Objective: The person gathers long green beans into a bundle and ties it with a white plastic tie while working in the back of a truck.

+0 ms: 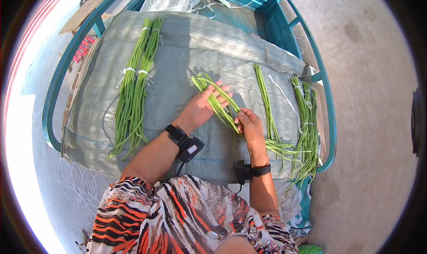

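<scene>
A loose bunch of green long beans [215, 102] lies across my left hand [202, 107], which is turned palm up and holds it between thumb and fingers. Beside it, my right hand [250, 125] has its fingers closed on the beans lower down the bunch. The lower ends are partly hidden by the right hand. Right of my hands, a thin untied group of long beans [267, 102] lies on the grey woven sheet [178, 54]. A loose white tie strip [284, 96] lies just past it.
Two tied bundles of long beans [135, 85] lie at the left, bound with white strips. More tied bundles [307, 125] lie along the right edge. Teal metal rails [53, 98] border the sheet. Clear plastic baskets [164, 1] stand at the back.
</scene>
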The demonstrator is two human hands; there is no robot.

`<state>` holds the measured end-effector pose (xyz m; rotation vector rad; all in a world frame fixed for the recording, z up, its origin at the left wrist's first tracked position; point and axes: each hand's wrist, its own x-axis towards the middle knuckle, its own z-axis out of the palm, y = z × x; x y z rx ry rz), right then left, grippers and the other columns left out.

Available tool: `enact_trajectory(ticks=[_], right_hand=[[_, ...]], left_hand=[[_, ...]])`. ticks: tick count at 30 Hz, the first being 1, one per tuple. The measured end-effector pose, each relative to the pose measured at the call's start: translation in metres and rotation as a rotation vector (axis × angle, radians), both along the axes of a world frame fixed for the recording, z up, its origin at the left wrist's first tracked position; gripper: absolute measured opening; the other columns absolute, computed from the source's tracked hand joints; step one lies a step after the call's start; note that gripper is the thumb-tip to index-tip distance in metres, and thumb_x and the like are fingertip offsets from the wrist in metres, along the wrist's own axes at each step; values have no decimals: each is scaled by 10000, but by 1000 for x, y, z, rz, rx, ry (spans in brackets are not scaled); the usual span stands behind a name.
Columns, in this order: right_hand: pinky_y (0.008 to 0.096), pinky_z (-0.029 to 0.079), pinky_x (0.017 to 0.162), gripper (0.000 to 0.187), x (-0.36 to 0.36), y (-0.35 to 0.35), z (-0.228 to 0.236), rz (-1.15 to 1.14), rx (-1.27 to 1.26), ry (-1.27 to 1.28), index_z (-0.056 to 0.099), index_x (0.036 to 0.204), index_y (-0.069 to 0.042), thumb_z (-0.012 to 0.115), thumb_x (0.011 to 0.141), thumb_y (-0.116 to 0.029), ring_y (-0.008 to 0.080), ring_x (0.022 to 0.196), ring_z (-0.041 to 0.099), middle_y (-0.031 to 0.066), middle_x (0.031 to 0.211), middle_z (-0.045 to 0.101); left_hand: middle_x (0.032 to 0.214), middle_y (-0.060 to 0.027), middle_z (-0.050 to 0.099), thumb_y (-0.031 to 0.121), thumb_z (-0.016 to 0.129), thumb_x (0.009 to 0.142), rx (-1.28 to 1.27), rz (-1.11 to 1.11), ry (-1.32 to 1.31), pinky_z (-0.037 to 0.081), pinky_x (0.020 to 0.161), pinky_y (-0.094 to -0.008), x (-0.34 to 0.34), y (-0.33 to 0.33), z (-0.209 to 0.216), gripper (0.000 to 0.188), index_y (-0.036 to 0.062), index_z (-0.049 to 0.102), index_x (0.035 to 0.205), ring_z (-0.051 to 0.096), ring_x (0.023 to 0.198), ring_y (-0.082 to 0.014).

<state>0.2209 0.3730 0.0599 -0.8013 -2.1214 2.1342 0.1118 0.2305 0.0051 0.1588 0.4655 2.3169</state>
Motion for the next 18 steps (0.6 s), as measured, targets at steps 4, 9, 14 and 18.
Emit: enact_trajectory(ticks=[4, 9, 14, 18], right_hand=[[190, 383, 534, 199, 0, -3, -13, 60, 149, 33, 588, 1032, -15, 512, 905, -148, 46, 573, 481, -10, 709, 578], [242, 425, 585, 200, 2, -6, -12, 70, 409, 30, 603, 1020, -32, 508, 898, -159, 85, 631, 543, 23, 705, 603], [334, 459, 641, 194, 3, -19, -6, 37, 769, 16, 615, 1019, -83, 542, 874, -189, 224, 683, 604, 80, 764, 635], [399, 470, 719, 166, 7, -26, -3, 20, 1139, 62, 634, 966, -108, 588, 823, -179, 305, 843, 599, 87, 861, 637]], left_hand=[[1427, -180, 322, 350, 378, 984, -14, -3, 48, 393, 1003, -394, 0, -1, 1, 542, 61, 226, 1416, 427, 1244, -288], [1432, -183, 315, 365, 357, 986, -23, 7, 86, 387, 1003, -387, 1, 0, 5, 576, 68, 160, 1438, 422, 1249, -284], [1429, -201, 311, 368, 349, 988, 6, 17, 105, 390, 998, -386, 1, 0, 4, 586, 70, 138, 1446, 424, 1246, -283], [1350, -203, 386, 345, 361, 988, -15, 43, 58, 398, 1000, -424, 1, 0, 0, 516, 58, 231, 1396, 444, 1219, -300]])
